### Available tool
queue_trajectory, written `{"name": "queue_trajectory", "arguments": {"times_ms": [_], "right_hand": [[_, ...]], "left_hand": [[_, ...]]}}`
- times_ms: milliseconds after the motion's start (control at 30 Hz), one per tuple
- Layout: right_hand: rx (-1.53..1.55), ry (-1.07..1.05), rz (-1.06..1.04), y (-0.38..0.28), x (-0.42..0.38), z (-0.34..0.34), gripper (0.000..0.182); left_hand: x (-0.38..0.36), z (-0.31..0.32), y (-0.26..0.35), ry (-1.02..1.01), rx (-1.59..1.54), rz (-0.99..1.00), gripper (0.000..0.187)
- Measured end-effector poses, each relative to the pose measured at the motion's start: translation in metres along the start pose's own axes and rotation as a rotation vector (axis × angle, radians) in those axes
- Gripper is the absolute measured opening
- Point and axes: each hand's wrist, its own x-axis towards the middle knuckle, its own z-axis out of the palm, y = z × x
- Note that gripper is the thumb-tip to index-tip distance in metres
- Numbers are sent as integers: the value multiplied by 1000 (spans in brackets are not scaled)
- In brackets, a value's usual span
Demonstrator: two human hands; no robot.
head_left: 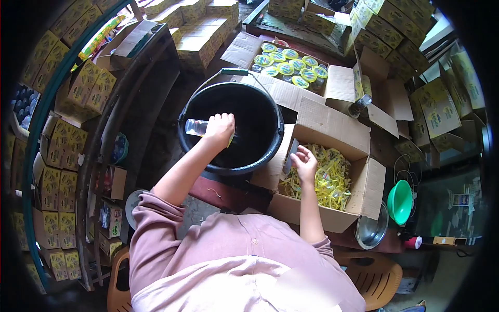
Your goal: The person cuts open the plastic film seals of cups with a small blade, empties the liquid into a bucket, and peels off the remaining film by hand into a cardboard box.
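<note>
My left hand (221,130) is wrapped around a clear jar (195,127), tilted on its side over the mouth of a black bucket (189,156). The jar's clear base points left, and a bit of yellow shows below my fingers. My right hand (305,164) hovers over the left part of an open cardboard box (332,216), its fingers loosely bent and apart. Inside that box lies a tangled heap of yellow strips (332,177). A greyish flat piece (291,156) shows right beside my right fingertips.
Behind the bucket stands a carton of jars with yellow-green lids (286,68). Another clear jar (359,105) is by the flaps at right. A green bowl (400,202) and metal basin (373,229) sit at far right. Stacked yellow cartons (67,187) line the left shelves.
</note>
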Motion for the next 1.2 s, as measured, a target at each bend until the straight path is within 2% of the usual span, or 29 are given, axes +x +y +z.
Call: {"name": "queue_trajectory", "arguments": {"times_ms": [67, 133, 200, 333, 400, 433, 633, 733, 800, 867, 900, 933, 1000, 1033, 1067, 1133, 1200], "right_hand": [[-5, 101, -107, -1, 26, -4, 38], [85, 231, -91, -6, 56, -5, 37], [280, 319, 59, 1, 88, -2, 40], [455, 394, 116, 5, 113, 24, 44], [416, 438, 159, 10, 118, 33, 39], [351, 469, 97, 12, 120, 36, 39], [15, 491, 80, 0, 107, 37, 35], [-66, 608, 14, -2, 107, 36, 33], [218, 566, -122, -11, 107, 26, 29], [434, 412, -232, -11, 112, 7, 34], [494, 378, -149, -13, 110, -2, 40], [412, 374, -153, -2, 112, -11, 51], [-901, 610, -949, 52, 127, -31, 68], [-883, 325, -485, 29, 93, -23, 81], [-1069, 100, -154, -31, 55, -8, 86], [-1300, 124, -190, -16, 57, -13, 90], [-1496, 136, -263, -11, 59, -18, 86]], "left_hand": [[2, -7, 1, -46, 91, 26, 55], [6, -6, 3, -61, 170, 22, 56], [10, -13, 5, -95, 219, 22, 54], [15, -20, 3, -104, 231, 10, 54], [13, -17, 1, -77, 219, 14, 54], [14, -18, -2, -61, 214, 15, 54], [10, -22, -5, -118, 183, 9, 53], [8, -26, -8, -128, 176, 26, 51], [6, -34, -9, -122, 175, 29, 50], [4, -33, -11, -102, 165, 33, 49], [4, -29, -14, -86, 159, 36, 49], [5, -27, -15, -66, 154, 37, 48], [2, -33, -12, -112, 141, 27, 50], [2, -35, -11, -134, 135, 19, 50], [2, -34, -12, -139, 139, 15, 50], [2, -30, -12, -151, 146, 12, 51], [1, -34, -11, -144, 143, 14, 51]]}}
